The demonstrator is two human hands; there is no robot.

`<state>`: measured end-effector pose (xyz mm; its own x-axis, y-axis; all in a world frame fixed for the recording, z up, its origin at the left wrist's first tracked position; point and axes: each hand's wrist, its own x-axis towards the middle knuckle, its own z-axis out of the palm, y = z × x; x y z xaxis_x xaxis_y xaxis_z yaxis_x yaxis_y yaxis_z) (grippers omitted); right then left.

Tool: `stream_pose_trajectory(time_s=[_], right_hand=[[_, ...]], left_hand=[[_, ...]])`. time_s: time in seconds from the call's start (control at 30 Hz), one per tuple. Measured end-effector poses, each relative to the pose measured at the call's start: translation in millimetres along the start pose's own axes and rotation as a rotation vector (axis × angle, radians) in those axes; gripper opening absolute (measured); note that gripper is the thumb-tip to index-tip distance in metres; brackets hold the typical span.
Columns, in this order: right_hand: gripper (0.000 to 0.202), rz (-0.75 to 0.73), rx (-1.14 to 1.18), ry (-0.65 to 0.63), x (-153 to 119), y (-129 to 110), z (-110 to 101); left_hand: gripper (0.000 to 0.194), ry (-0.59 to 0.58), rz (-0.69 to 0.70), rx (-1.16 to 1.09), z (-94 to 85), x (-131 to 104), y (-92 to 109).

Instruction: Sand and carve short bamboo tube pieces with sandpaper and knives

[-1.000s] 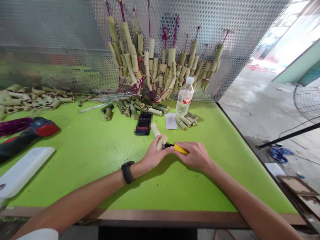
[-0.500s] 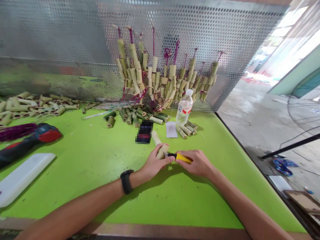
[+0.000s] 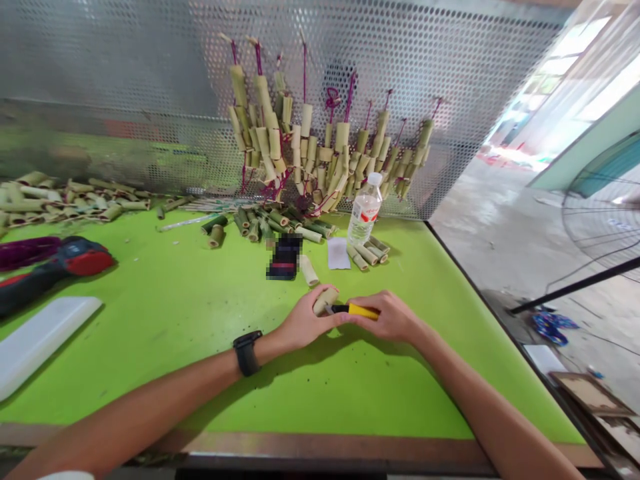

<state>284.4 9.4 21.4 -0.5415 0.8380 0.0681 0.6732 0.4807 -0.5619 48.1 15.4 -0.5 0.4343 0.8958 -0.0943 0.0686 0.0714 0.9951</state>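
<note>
My left hand [image 3: 303, 321], with a black watch [image 3: 247, 352] on its wrist, is closed around a short pale bamboo piece [image 3: 325, 302]. My right hand [image 3: 390, 317] grips a yellow and black utility knife [image 3: 363, 311]. The knife's blade touches the bamboo's surface, close to my left thumb. Just beyond my left hand, another pale bamboo piece [image 3: 309, 271] lies on the green tabletop [image 3: 200, 387]. Small dark crumbs are scattered below my hands.
A water bottle [image 3: 365, 209] stands behind a white paper [image 3: 339, 254] and a dark pixelated object [image 3: 285, 257]. Strung bamboo [image 3: 273, 143] hangs on the perforated metal panel [image 3: 160, 60]. At left lie a bamboo pile [image 3: 75, 198], a red-black power tool [image 3: 80, 256] and a white case [image 3: 47, 343].
The view has shifted slightly. The knife blade now sits a little further over the bamboo piece, and both hands keep their holds.
</note>
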Motion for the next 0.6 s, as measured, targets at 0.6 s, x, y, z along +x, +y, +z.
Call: stream_pose_trajectory(time_s=[0.6], right_hand=[[0.059,-0.097,-0.12,0.124,-2.9,8.0,-2.7]], left_hand=[[0.057,0.059,0.066,0.04,2.1,0.8,-2.0]])
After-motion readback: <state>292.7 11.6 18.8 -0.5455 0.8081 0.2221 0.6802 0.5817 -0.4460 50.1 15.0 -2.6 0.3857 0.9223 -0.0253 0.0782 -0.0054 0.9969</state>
